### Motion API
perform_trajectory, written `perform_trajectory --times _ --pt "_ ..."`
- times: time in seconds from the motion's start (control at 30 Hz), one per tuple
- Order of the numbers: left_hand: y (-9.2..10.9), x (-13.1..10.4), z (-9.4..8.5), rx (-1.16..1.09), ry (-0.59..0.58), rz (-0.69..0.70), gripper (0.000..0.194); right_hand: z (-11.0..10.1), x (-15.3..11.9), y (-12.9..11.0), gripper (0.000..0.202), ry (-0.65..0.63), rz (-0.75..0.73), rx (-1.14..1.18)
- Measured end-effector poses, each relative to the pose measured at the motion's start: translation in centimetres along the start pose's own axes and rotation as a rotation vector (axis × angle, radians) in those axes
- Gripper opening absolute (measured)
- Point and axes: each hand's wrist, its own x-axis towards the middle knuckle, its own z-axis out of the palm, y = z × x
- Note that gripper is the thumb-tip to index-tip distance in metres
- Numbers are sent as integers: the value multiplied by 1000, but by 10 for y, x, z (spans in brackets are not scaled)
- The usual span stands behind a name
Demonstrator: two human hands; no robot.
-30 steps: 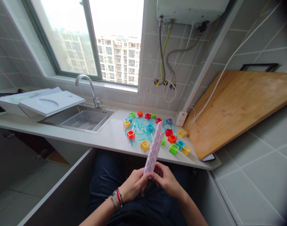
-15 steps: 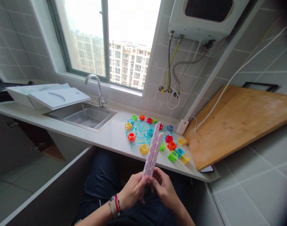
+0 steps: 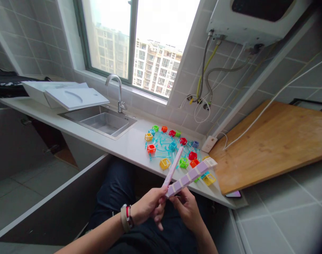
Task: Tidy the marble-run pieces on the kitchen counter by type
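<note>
A lilac-and-white twisty snake puzzle (image 3: 189,177) is held up in front of the counter. Its two long arms spread in a V, one slim and pointing up, the other leaning right and showing square faces with white lines. My left hand (image 3: 149,206) is closed round the lower end of the slim arm. Below the right-leaning arm, my right hand (image 3: 188,210) pinches the puzzle near the joint; its fingertips are partly hidden. Just past the puzzle, colourful open-frame cubes, such as a yellow cube (image 3: 165,163) and a green cube (image 3: 183,162), lie on the counter.
Turquoise connecting pieces (image 3: 161,155) lie among the cubes on the white counter (image 3: 123,150). To the left are a steel sink (image 3: 105,121), a faucet (image 3: 120,91) and a white box (image 3: 73,98). A wooden board (image 3: 277,141) leans at right, beside a white socket box (image 3: 209,144).
The snake puzzle's two arms lay side by side; now one has swung right and turned, making a V. My view has shifted slightly, and both hands keep hold of it.
</note>
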Motion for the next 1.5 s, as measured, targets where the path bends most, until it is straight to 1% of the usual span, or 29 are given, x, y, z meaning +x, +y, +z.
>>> perform_trajectory --times 0.07,0.13,0.17,0.23,0.33,0.4,0.5,0.57,0.6,0.7,0.87,0.93,1.03,1.13,1.2,1.37,1.43,1.5 --pt "0 1 0 94 62 40 59 -4 0 0 36 17 28 12" --pt "0 3 -1 158 85 51 58 -7 1 -1 48 35 50 36" --pt "0 3 -1 170 86 52 57 -7 2 -2 50 49 58 41" --pt "1 5 -2 179 93 76 56 -7 4 -3 47 92 73 33" --pt "2 5 -5 222 161 185 52 -2 7 -5 39 140 91 8" --pt "0 5 -7 288 220 282 48 3 8 -7 32 142 78 -10" --pt "-4 3 -10 462 292 420 42 9 8 -8 26 130 35 -23" --pt "-7 2 -11 526 322 465 42 11 7 -10 25 123 15 -26" --pt "-8 2 -12 524 329 466 43 12 7 -11 25 116 9 -30" --pt "-10 3 -13 461 298 421 47 10 5 -18 22 61 -8 -50" --pt "-5 1 -16 490 150 333 54 0 6 -36 15 -115 -49 -189" --pt "-2 0 -15 468 122 308 58 -2 7 -38 15 -135 -29 -231" --pt "2 0 -14 419 141 302 59 -1 7 -31 22 -81 27 -187" --pt "5 0 -15 475 188 340 50 3 5 -20 39 47 119 -45" --pt "6 0 -16 519 232 381 44 5 4 -16 46 134 149 34" --pt "7 0 -16 617 325 530 32 13 3 -19 42 270 159 45" --pt "7 -1 -16 613 341 554 29 17 4 -20 43 293 165 81" --pt "7 -2 -16 602 344 564 29 19 6 -20 41 282 171 125"
